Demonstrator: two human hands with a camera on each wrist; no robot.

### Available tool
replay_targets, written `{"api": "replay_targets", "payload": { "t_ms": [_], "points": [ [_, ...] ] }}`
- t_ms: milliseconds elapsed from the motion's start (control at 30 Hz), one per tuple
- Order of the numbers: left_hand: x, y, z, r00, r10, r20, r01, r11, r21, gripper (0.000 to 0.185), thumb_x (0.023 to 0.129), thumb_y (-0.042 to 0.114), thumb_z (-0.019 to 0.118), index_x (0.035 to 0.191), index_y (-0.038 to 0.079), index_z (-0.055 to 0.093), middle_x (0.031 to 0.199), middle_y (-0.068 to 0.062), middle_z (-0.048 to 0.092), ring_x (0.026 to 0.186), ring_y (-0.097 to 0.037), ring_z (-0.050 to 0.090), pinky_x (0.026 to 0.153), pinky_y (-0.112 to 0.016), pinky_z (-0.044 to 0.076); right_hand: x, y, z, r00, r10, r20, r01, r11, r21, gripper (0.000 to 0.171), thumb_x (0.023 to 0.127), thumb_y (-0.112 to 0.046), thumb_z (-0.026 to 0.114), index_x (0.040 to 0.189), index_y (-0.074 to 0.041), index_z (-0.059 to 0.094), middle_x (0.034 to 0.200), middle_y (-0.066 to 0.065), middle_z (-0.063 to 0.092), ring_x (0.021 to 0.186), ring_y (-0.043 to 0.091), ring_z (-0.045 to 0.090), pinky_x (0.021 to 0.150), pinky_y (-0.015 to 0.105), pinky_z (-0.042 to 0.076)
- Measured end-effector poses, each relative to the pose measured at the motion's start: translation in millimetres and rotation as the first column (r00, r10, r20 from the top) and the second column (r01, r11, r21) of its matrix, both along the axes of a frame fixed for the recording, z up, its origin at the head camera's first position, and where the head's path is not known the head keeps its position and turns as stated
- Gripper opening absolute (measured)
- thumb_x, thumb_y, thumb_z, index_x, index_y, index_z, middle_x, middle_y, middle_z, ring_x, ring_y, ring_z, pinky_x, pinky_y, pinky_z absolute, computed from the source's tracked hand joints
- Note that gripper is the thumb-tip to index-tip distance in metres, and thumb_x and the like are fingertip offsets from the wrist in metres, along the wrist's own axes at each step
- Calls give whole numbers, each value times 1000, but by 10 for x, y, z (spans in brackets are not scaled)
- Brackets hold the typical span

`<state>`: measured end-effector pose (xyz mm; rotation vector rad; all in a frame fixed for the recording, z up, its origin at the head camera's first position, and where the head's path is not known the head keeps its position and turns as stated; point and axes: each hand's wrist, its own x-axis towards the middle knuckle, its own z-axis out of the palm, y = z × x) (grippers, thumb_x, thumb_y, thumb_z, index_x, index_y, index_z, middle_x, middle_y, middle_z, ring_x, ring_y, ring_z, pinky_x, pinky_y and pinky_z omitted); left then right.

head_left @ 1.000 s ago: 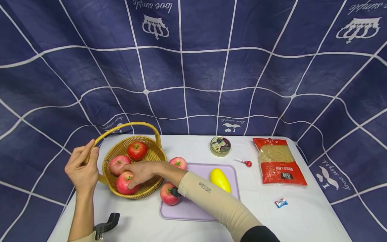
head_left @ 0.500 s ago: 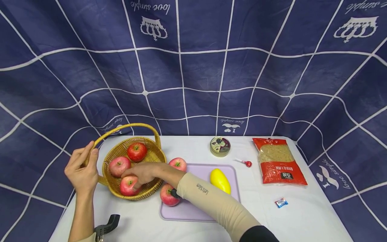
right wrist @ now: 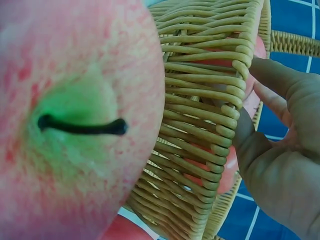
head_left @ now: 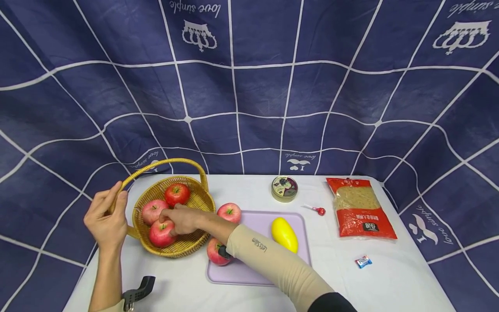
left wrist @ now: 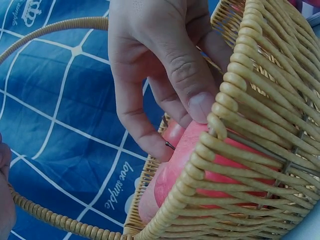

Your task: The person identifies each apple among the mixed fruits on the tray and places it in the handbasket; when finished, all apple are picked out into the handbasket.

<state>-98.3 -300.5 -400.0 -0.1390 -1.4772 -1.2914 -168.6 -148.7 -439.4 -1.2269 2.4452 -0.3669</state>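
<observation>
- Three apples in the wicker basket [head_left: 183, 248] at the near-left of the surface [head_left: 390, 281]; front apple [head_left: 159, 234] under the right grip [head_left: 183, 219], fingertips curled over its top, pinching it lightly.
- Left grip [head_left: 105, 221] closed round the basket's handle near its base, steadying it.
- Likely step: seating that apple among the others. Next, probably: loosening the fingers, lifting clear of the rim without knocking the fruit.
- Two more apples [head_left: 228, 212] [head_left: 215, 253] and a yellow mango [head_left: 284, 234] on or beside the lilac cutting board [head_left: 249, 269].
- Farther right: round tin [head_left: 284, 188], lollipop [head_left: 316, 210], noodle packet [head_left: 358, 208], wrapped sweet [head_left: 362, 261].
- Behind: navy cloth [head_left: 253, 86] with white grid.
</observation>
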Motion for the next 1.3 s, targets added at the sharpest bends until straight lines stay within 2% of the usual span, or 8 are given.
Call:
{"api": "replay_targets", "payload": {
  "t_ms": [300, 833, 967, 1133, 1300],
  "points": [
    [4, 5, -3, 1000, 9, 3, -9, 1000, -1, 22, 80, -14, 73, 103, -16, 72, 87, 3, 71, 78, -5, 57, 66, -13, 39, 4, -21, -22, 999, -21, 32, 21, 1000, -10, 49, 87, -33, 80, 130, -36, 58, 109, -21, 62, 104, -1, 46, 82, 12, 37],
    [-2, 8, -5, 1000, 13, 5, -13, 1000, -5, 22, 81, -13, 73, 103, -15, 72, 87, 4, 71, 78, -5, 57, 67, -13, 39, -35, 9, -54, 999, 5, 41, -3, 999, -34, 51, 87, -30, 80, 132, -35, 58, 110, -20, 63, 103, 0, 47, 82, 12, 37],
    [-1, 11, 4, 1000, 11, 6, -11, 1000, -3, 22, 81, -13, 73, 103, -15, 72, 87, 4, 71, 78, -5, 57, 67, -13, 39, -58, 25, -38, 999, 0, 39, 2, 999, -40, 51, 86, -31, 80, 131, -35, 59, 105, -20, 63, 102, 0, 47, 80, 12, 37],
    [3, 18, 9, 1000, 4, -4, -4, 1000, 11, 22, 81, -13, 74, 102, -16, 71, 87, 4, 72, 78, -6, 58, 67, -13, 40, -99, 79, 14, 999, 18, 34, -15, 996, -89, 46, 87, -33, 79, 130, -33, 60, 95, -17, 64, 101, 1, 46, 80, 12, 37],
    [2, 17, 10, 1000, 0, -6, 0, 1000, 17, 22, 80, -15, 72, 102, -17, 71, 87, 3, 72, 78, -6, 58, 67, -13, 41, -127, 205, 108, 998, 66, -2, -65, 982, -177, 40, 91, -35, 74, 130, -29, 63, 108, -10, 65, 98, 0, 47, 81, 11, 37]
  ]
}}
